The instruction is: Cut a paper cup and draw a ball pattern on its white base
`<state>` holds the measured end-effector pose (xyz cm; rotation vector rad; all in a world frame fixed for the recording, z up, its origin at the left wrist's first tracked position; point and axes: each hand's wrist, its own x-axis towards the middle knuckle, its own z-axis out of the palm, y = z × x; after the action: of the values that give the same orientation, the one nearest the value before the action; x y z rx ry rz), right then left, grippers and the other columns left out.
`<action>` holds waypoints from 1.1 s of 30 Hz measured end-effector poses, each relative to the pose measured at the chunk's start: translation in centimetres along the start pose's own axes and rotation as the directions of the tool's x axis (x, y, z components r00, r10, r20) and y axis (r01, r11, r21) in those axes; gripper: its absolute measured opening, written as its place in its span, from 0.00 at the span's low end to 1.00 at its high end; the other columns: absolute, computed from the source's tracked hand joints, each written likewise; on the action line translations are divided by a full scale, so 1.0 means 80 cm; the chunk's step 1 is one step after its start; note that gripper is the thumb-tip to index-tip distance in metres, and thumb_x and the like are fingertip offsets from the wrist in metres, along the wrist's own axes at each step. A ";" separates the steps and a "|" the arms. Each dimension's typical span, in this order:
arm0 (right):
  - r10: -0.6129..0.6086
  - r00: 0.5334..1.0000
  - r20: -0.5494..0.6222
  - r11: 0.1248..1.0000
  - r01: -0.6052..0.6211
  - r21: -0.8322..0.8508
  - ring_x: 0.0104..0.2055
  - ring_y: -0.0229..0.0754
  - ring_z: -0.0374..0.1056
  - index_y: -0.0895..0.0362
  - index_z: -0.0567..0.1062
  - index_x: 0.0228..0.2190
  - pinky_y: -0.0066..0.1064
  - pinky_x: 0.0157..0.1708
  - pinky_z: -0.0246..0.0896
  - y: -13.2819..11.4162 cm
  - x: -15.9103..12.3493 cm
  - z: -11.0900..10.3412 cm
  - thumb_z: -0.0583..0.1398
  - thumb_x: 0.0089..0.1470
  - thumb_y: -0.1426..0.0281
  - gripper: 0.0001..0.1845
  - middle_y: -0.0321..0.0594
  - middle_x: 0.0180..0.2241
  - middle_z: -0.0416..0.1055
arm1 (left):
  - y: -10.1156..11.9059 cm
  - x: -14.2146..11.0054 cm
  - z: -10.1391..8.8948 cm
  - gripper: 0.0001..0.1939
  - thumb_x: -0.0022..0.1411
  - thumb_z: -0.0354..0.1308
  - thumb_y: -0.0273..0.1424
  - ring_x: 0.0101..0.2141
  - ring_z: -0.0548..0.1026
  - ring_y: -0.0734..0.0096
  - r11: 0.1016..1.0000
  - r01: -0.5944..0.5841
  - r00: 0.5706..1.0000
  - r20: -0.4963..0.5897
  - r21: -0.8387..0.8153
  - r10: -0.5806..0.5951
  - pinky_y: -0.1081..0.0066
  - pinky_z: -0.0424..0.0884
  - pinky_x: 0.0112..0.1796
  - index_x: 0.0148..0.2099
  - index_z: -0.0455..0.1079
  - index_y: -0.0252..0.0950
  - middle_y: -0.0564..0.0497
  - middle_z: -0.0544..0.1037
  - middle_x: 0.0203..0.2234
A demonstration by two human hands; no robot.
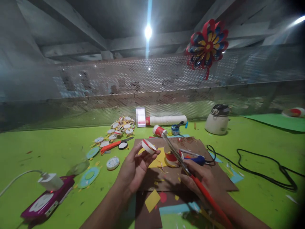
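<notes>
My left hand (135,165) pinches the cut-off base of a paper cup (149,146), a shallow white ring with a red band. In my right hand (199,179) is a pair of scissors (177,155) with long metal blades and red handles, pointing up and to the left. The blades are apart from the ring and pass in front of a cut red and white paper cup (171,158). Another red and white cup (158,130) lies just beyond. Beneath both hands is a brown cardboard sheet (209,168) with yellow paper (156,161) and scraps.
A blue glue gun (196,160) trails a black cord rightward. Several decorated discs (125,125) are piled at the back left, near an orange-handled tool (114,146). A purple power strip (49,203), a stack of cups (168,120) and a white-and-black container (217,121) also stand around.
</notes>
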<state>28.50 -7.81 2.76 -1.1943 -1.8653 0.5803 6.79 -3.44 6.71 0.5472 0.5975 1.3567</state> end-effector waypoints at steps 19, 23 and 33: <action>-0.033 0.999 -0.033 0.983 0.026 -0.184 0.43 0.52 0.74 0.59 0.76 0.48 0.40 0.42 0.70 -0.006 -0.006 0.006 0.62 0.55 0.58 0.23 0.49 0.44 0.78 | 0.005 -0.007 0.008 0.10 0.68 0.53 0.22 0.33 0.83 0.59 0.999 0.045 0.997 -0.056 0.005 -0.044 0.69 0.81 0.32 0.39 0.76 0.25 0.36 0.83 0.33; -0.052 0.999 0.000 0.960 0.050 -0.277 0.45 0.54 0.73 0.57 0.75 0.49 0.46 0.43 0.71 -0.013 -0.008 0.006 0.65 0.54 0.62 0.22 0.50 0.45 0.77 | 0.001 -0.011 0.009 0.11 0.69 0.52 0.21 0.28 0.82 0.67 0.998 0.070 0.996 -0.059 -0.002 -0.070 0.68 0.82 0.32 0.38 0.76 0.27 0.40 0.83 0.30; -0.220 0.974 -0.044 0.885 0.181 -0.429 0.40 0.55 0.76 0.59 0.75 0.49 0.47 0.36 0.76 -0.019 -0.015 0.009 0.67 0.53 0.57 0.26 0.52 0.41 0.78 | 0.006 -0.016 0.011 0.14 0.70 0.50 0.25 0.27 0.80 0.69 0.994 0.114 0.993 0.008 0.005 -0.114 0.73 0.79 0.28 0.39 0.77 0.28 0.41 0.82 0.30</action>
<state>27.37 -9.49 3.01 -1.2497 -2.0656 -0.0026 6.92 -4.64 7.76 0.5148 0.6161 1.2452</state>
